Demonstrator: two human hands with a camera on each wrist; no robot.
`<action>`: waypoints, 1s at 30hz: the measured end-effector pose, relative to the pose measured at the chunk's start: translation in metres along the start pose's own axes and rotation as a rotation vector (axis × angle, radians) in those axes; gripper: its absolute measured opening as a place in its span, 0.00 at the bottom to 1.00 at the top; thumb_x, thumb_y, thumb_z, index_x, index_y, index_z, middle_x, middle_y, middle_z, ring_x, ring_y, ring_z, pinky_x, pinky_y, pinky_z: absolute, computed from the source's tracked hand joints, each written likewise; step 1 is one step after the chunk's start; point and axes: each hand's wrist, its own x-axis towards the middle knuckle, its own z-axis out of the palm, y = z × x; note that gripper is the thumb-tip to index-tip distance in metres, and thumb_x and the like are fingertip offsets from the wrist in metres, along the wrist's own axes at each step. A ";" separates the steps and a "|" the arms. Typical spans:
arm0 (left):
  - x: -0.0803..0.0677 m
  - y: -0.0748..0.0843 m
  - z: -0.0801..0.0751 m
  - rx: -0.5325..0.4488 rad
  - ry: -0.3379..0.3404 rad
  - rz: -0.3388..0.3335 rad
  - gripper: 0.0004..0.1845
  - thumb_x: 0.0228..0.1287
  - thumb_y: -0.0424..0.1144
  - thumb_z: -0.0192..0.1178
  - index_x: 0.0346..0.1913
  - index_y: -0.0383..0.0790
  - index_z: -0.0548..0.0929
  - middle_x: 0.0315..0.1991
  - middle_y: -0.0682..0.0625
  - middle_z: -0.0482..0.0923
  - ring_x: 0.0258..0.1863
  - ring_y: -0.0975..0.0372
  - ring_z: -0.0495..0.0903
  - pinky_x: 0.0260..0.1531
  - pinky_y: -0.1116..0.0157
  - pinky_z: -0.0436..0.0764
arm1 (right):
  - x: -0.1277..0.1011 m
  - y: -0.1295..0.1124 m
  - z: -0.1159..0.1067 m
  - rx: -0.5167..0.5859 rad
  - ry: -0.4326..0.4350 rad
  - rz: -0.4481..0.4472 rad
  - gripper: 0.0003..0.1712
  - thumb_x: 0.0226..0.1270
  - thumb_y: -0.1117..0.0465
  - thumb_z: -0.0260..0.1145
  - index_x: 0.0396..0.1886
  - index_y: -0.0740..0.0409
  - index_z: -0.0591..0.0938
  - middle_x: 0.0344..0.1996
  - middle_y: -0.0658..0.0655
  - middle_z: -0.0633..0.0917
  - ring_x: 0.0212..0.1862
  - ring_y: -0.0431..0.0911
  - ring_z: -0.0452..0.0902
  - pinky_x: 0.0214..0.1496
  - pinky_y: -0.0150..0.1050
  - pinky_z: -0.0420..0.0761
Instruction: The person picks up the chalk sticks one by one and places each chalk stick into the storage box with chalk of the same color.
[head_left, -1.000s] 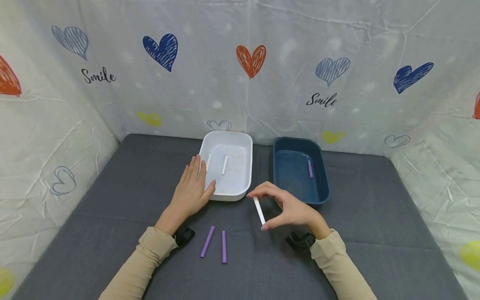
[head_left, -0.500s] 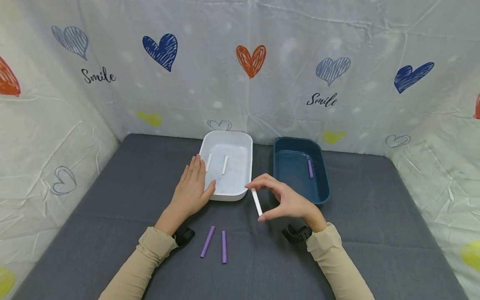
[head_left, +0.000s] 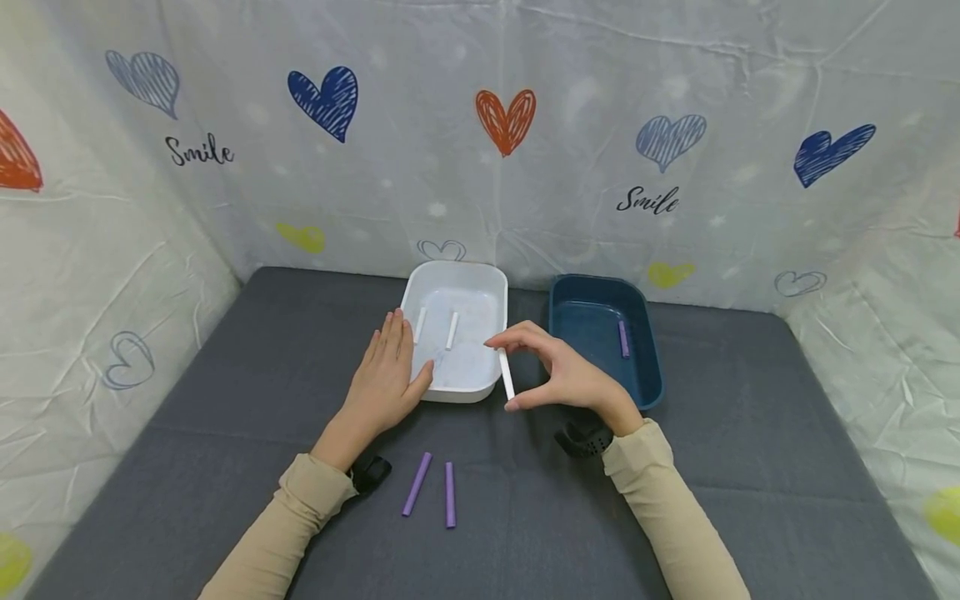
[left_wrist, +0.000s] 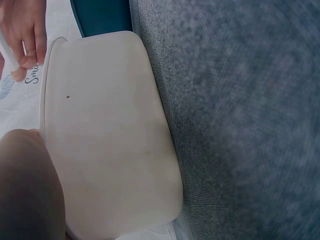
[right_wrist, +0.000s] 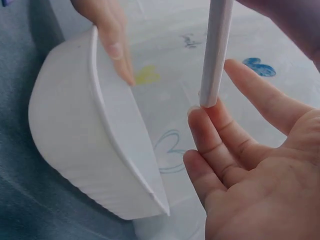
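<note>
My right hand [head_left: 570, 375] pinches a white chalk stick [head_left: 506, 375] by its two ends, thumb at the near end and fingertips at the far one. The hand is raised beside the right rim of a white plastic tub [head_left: 459, 389], as the right wrist view [right_wrist: 215, 55] also shows from close up. Two more white chalk sticks [head_left: 452, 331] lie inside that tub. My left hand [head_left: 382, 385] rests against the tub's left side, fingers straight and thumb near its front rim. Two purple chalk sticks [head_left: 417, 484] lie on the grey cloth nearer to me.
To the right of the white tub stands a dark blue tub [head_left: 588, 354] with one purple chalk stick [head_left: 624, 339] in it. A printed white curtain [head_left: 420, 183] rises behind and at both sides of the cloth-covered table [head_left: 247, 375].
My right hand has moved forward and slightly left with the white chalk stick, up to the white tub's right rim. The left hand has stayed in place.
</note>
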 end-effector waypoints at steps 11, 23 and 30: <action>-0.003 -0.001 0.001 -0.003 -0.001 -0.006 0.41 0.75 0.52 0.44 0.74 0.20 0.49 0.77 0.30 0.39 0.78 0.44 0.39 0.74 0.46 0.46 | 0.025 0.018 -0.004 -0.020 0.149 0.166 0.35 0.58 0.67 0.75 0.66 0.59 0.74 0.61 0.63 0.72 0.63 0.53 0.69 0.70 0.48 0.66; -0.001 -0.002 0.000 0.001 -0.007 -0.007 0.41 0.76 0.52 0.44 0.74 0.20 0.49 0.77 0.30 0.39 0.78 0.44 0.38 0.74 0.47 0.45 | 0.051 0.023 -0.010 0.014 0.216 0.317 0.34 0.61 0.64 0.74 0.66 0.63 0.72 0.66 0.62 0.73 0.67 0.53 0.70 0.69 0.45 0.69; 0.000 -0.002 0.000 -0.006 -0.002 0.000 0.41 0.75 0.52 0.44 0.74 0.19 0.50 0.77 0.30 0.39 0.78 0.44 0.38 0.74 0.46 0.45 | 0.063 0.032 -0.013 -0.202 0.175 0.351 0.34 0.59 0.61 0.76 0.65 0.59 0.75 0.63 0.59 0.76 0.64 0.54 0.72 0.66 0.48 0.72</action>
